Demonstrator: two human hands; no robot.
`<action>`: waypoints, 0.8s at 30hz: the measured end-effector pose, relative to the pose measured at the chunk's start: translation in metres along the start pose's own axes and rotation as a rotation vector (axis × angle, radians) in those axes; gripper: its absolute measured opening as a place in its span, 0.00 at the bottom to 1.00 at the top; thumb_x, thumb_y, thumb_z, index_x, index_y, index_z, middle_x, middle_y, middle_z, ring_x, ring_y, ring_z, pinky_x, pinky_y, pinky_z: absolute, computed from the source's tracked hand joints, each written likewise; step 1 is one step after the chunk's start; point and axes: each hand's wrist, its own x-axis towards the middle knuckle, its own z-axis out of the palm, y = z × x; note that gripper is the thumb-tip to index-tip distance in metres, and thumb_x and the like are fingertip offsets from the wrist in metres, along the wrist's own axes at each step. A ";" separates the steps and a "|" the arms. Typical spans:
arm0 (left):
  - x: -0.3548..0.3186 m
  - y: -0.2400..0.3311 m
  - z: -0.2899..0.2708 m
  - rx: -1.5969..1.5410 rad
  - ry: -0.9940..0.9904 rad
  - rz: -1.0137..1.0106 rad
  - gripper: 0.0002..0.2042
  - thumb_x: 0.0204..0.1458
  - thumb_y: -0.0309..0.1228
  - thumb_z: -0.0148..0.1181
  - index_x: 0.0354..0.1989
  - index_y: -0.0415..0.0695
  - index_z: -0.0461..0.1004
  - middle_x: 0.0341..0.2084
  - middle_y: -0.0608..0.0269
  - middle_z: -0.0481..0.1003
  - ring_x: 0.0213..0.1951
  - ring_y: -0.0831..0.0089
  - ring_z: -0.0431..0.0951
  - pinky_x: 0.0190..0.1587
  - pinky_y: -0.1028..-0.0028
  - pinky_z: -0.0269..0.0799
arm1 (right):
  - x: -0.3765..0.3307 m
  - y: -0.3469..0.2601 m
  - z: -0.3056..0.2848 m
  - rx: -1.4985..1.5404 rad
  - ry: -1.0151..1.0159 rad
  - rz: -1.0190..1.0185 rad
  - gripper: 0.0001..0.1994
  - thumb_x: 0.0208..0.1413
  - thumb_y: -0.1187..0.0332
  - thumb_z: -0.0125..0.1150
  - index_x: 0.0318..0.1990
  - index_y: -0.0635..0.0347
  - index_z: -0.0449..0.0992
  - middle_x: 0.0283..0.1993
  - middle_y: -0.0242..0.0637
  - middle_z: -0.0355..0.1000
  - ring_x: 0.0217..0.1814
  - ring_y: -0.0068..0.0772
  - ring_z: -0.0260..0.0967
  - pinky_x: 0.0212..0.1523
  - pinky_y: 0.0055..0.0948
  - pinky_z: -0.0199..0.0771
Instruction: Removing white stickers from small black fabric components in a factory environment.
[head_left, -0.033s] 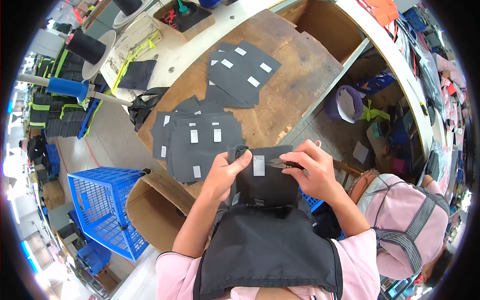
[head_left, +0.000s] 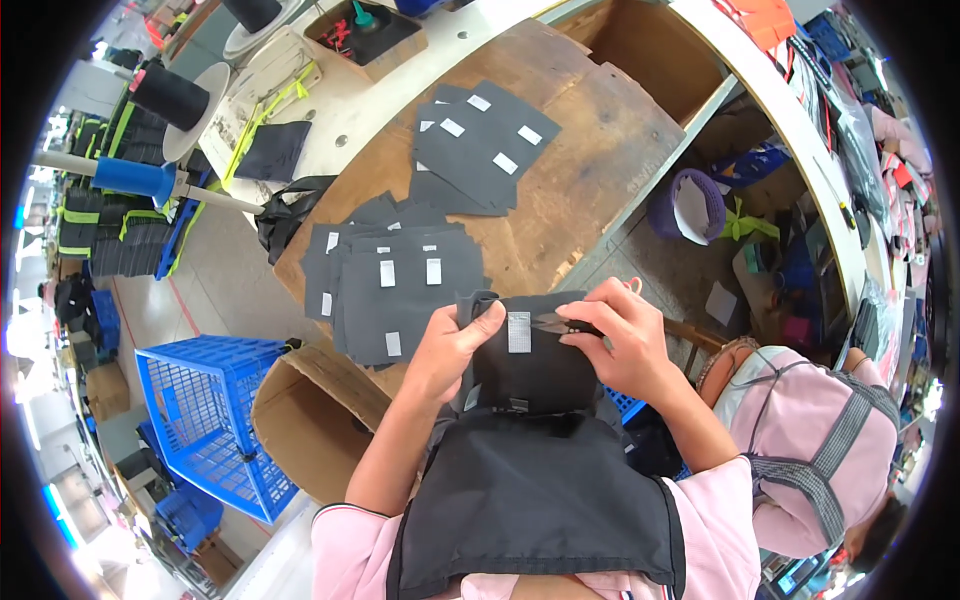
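Note:
My left hand (head_left: 457, 348) is closed on the left edge of a black fabric panel (head_left: 540, 382), thumb on top near a folded corner. A white rectangular patch (head_left: 519, 333) sits on the panel's upper part, and a smaller pale patch shows near its lower edge. My right hand (head_left: 622, 335) grips small thread snips (head_left: 567, 326), their pointed blades turned left and lying just beside the white patch. Whether the tips touch a thread is too small to tell. Beyond my left hand lies a stack of dark panels (head_left: 410, 305) with white patches.
A second pile of dark panels (head_left: 485, 150) rests farther back on the wooden board (head_left: 590, 150). A cardboard box (head_left: 300, 420) and a blue crate (head_left: 215, 410) stand at the left. Another person in pink (head_left: 800, 440) is close at my right. Black thread cones (head_left: 172, 93) stand far left.
My right hand and the snips have shifted very slightly left. My left hand and the panel look the same.

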 end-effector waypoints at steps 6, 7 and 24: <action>0.000 -0.002 0.000 0.020 -0.001 0.012 0.15 0.50 0.40 0.59 0.30 0.38 0.73 0.27 0.66 0.73 0.32 0.79 0.69 0.37 0.77 0.64 | 0.001 0.002 0.010 -0.034 -0.005 -0.009 0.13 0.33 0.72 0.66 0.32 0.54 0.74 0.25 0.31 0.63 0.23 0.33 0.64 0.25 0.29 0.63; 0.000 -0.004 -0.001 0.020 0.001 0.012 0.15 0.50 0.40 0.59 0.30 0.38 0.73 0.27 0.66 0.73 0.32 0.79 0.69 0.37 0.77 0.64 | 0.000 0.003 0.011 -0.049 -0.012 -0.027 0.13 0.33 0.72 0.66 0.32 0.54 0.74 0.25 0.31 0.63 0.23 0.34 0.64 0.25 0.29 0.63; 0.002 -0.009 -0.002 -0.041 -0.009 -0.010 0.14 0.50 0.39 0.59 0.31 0.38 0.73 0.28 0.65 0.73 0.32 0.78 0.70 0.38 0.76 0.65 | -0.008 -0.001 0.014 -0.060 0.026 0.026 0.12 0.34 0.72 0.66 0.32 0.54 0.75 0.25 0.31 0.65 0.24 0.33 0.64 0.24 0.28 0.63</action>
